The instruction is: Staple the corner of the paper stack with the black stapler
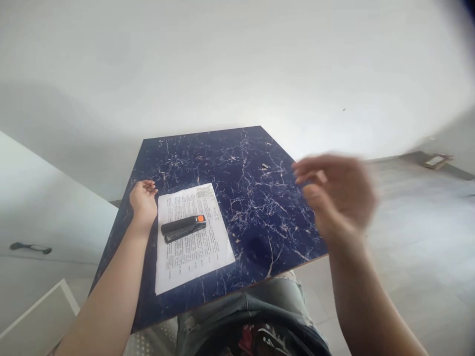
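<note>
A black stapler (183,228) with an orange patch at one end lies across a printed sheet of paper (218,249) on the blue marble-patterned table (260,217). Just left of the paper, my left hand (144,199) rests on the tabletop, palm up, its fingers loosely curled and holding nothing. My right hand (334,195) is raised over the table's right edge, blurred by motion. Its fingers are bent and apart from the thumb, and I see nothing in it. Toward the far right of the tabletop sits a small metallic piece (264,166), too small to name.
Behind the table rises a white wall (222,64). My lap (245,306) is against the near edge. A flat brownish object (436,160) lies by the wall at right. At lower left are a pale framed panel (40,321) and a dark elongated item (30,248).
</note>
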{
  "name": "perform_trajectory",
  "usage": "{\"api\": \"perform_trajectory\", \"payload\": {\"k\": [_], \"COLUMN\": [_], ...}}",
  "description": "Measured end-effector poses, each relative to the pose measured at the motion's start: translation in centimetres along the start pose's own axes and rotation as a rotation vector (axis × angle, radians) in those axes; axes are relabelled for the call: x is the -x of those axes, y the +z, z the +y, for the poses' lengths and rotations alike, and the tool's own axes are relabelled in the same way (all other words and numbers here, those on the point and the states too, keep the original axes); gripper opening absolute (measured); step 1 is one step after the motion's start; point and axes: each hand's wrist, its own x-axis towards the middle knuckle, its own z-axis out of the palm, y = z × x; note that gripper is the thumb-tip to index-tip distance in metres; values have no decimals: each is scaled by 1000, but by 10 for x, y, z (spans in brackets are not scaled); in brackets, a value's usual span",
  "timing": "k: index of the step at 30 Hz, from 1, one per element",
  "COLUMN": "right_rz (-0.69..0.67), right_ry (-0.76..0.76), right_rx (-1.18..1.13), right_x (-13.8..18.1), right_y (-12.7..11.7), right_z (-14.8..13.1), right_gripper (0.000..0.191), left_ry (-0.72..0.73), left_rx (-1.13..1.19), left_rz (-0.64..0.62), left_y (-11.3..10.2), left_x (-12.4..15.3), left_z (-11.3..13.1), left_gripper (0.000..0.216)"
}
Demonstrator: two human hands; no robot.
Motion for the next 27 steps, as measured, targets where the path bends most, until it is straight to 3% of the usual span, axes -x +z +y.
{"api": "perform_trajectory", "payload": {"k": [2, 4, 8, 15, 27], "right_rz": [-118, -211, -334, -506, -585], "right_ry": [168, 320, 362, 124, 34], "right_rx": [103, 248, 373, 668, 751], "right_x": [23, 51, 90, 92, 96], "right_y": [6, 6, 4, 23, 21], "right_z": [35, 73, 117, 114, 121], "right_gripper": [16, 23, 22, 21, 17], "left_ry": [-9, -8, 9, 20, 105], "left_rx": [-17, -5, 10, -31, -96], "left_rz": [18, 43, 53, 72, 14], "left_y": [0, 1, 4, 6, 5], "left_x": [-3, -3, 1, 1, 10], "left_z": [-1, -2, -2, -1, -6], "left_gripper": [9, 8, 11, 14, 17]}}
